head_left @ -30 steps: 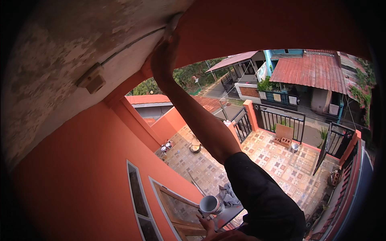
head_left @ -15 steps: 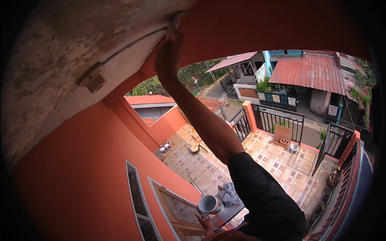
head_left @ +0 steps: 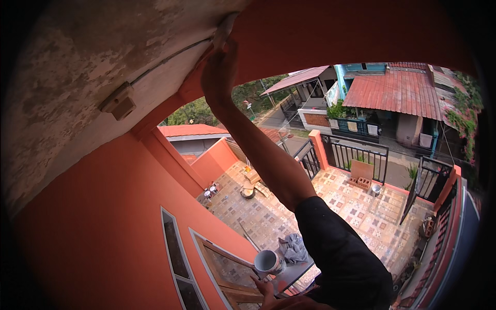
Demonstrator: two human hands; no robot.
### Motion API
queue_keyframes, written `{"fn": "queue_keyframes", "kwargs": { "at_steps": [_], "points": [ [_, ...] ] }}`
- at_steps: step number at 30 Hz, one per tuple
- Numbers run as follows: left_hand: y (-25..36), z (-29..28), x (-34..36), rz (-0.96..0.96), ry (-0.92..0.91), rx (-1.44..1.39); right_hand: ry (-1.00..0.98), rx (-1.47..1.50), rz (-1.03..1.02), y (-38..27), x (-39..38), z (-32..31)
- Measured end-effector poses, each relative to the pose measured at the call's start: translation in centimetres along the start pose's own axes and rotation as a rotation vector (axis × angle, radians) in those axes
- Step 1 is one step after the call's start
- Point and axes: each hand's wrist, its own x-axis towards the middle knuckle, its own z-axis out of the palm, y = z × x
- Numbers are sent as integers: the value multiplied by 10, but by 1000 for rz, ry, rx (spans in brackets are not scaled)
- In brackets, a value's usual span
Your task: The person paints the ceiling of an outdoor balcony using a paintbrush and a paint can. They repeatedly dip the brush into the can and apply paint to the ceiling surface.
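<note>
My right arm reaches up across the view. My right hand (head_left: 221, 64) grips a pale, flat paintbrush (head_left: 225, 30), whose end touches the corner where the stained, patchy ceiling (head_left: 77, 57) meets the dark red-orange beam (head_left: 341, 31). Low in the view, my left hand (head_left: 266, 289) is closed beside a paint bucket (head_left: 279, 266) with whitish smears inside; a small dark thing shows at its fingers, too small to make out. The bucket stands on a grey platform (head_left: 297, 274), next to a crumpled grey cloth (head_left: 293, 249).
A cable runs along the ceiling to a pale box fitting (head_left: 119, 102). The orange wall (head_left: 103, 217) with a window (head_left: 178, 253) and a wooden-framed door (head_left: 222, 263) rises on the left. Far below lies a tiled yard (head_left: 341, 206) with paint cans (head_left: 211, 191), bricks (head_left: 359, 182) and a black gate (head_left: 356, 157).
The paintbrush and my right hand stay at the ceiling corner, the wrist shifting slightly. The view has tilted a little; my left hand stays by the bucket.
</note>
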Motion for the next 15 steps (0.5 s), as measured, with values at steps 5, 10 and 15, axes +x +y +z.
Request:
{"fn": "queue_keyframes", "kwargs": {
  "at_steps": [5, 10, 15],
  "points": [
    [-1, 0, -2, -14, -3, -1, -3, 30, 7, -10, 3, -6],
    [4, -4, -3, -62, -44, -6, 31, -10, 4, -20, 2, -8],
    [2, -3, -2, -54, -42, 3, 6, -2, 38, -23, 1, -13]
  ]
}}
